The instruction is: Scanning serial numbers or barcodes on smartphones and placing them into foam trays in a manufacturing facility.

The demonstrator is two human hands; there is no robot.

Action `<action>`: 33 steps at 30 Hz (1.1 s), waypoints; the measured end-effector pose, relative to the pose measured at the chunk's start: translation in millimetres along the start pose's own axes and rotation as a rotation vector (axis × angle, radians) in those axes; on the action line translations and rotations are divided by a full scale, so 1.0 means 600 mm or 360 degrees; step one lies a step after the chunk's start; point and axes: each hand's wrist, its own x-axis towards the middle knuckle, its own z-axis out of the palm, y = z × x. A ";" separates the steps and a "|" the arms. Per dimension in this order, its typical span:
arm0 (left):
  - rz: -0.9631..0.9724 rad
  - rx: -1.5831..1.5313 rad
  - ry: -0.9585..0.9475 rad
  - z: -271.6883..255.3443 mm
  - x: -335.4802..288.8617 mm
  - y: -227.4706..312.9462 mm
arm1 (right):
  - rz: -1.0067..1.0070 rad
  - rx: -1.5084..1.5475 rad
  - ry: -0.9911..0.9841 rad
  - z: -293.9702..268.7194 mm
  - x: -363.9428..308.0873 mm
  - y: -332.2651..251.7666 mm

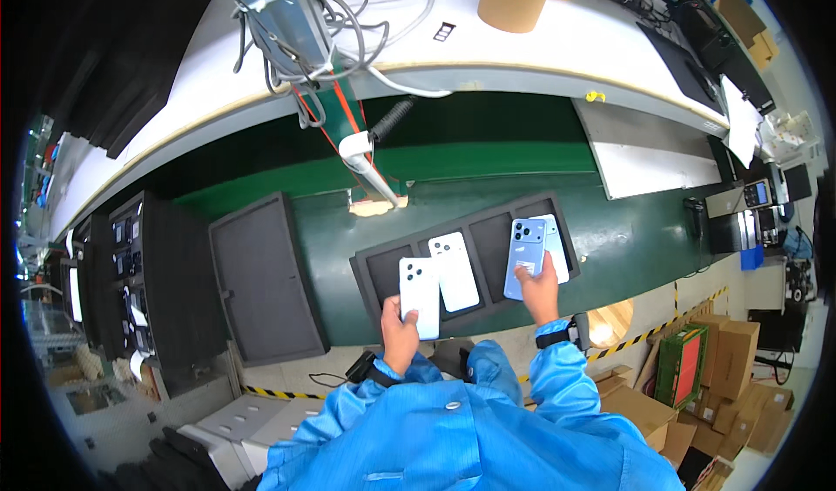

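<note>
My left hand (401, 332) grips a white smartphone (420, 289) with several round camera lenses, held back side up over the left part of a black foam tray (380, 254). In my right hand (539, 289) is a blue smartphone (526, 245), also back side up, above the tray's right end. A second white smartphone (454, 271) lies in the tray between my hands. Partly behind the blue one, a pale blue smartphone (557, 249) shows along its right side. The fingers under both held phones are mostly hidden.
A flat black foam panel (266, 282) lies left of the tray on the green work surface (644, 240). A post with bundled cables (305, 33) rises beyond it. Farther back, a white shelf (409, 47) carries a brown tub (514, 1). Cardboard boxes (731, 352) stand at the right.
</note>
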 end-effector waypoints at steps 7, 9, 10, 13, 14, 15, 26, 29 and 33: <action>-0.0223 0.0433 0.0423 0.024 0.006 0.054 | -0.0041 -0.0315 -0.0323 0.012 0.012 -0.008; 0.0053 0.0651 0.0527 0.005 0.004 -0.003 | -0.0269 -0.0539 -0.0284 0.033 0.008 -0.014; 0.0318 0.0871 0.0572 -0.002 0.001 -0.007 | -0.0465 -0.0659 -0.0222 0.031 0.005 -0.008; 0.0052 0.1295 0.0400 -0.003 -0.030 0.037 | -0.0571 -0.0746 0.0192 -0.013 0.033 -0.024; 0.0062 0.1417 0.0399 0.000 -0.033 0.045 | -0.0468 -0.0706 0.0212 -0.053 0.078 0.002; -0.0006 0.1352 0.0409 0.000 -0.032 0.037 | -0.0262 -0.0665 0.0234 -0.080 0.102 -0.009; -0.1022 -0.0932 0.1384 -0.334 -0.044 -0.133 | -0.0625 -0.1203 -0.0184 -0.070 0.191 0.066; -0.0933 -0.0633 0.1612 -0.302 -0.019 -0.098 | -0.1411 -0.0944 0.0531 -0.015 0.120 -0.028; -0.0404 -0.0464 0.1759 -0.282 -0.149 -0.068 | -0.1130 -0.0284 -0.0728 0.158 0.051 -0.093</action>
